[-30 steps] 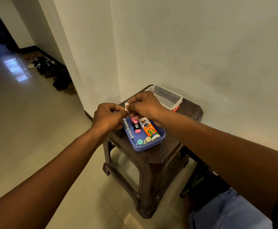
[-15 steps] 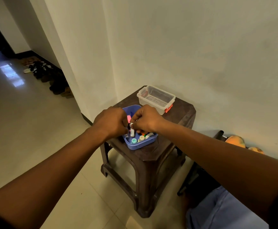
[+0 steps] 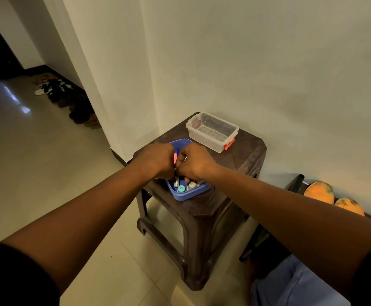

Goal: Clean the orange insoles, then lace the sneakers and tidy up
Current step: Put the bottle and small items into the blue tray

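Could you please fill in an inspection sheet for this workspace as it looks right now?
Surface: brown plastic stool on a tiled floor, set in a wall corner.
Job's things: two orange insoles lie low at the right by the wall; no sneakers or laces can be made out.
Clutter: blue tray of small tubes and caps at the stool's near edge; clear plastic box with orange clips behind it, apparently empty.
Grippers: left hand and right hand meet over the tray with fingers curled; what they hold is hidden.
Cables: nothing seen.
Surroundings: row of shoes along the hallway wall; blue fabric at bottom right.
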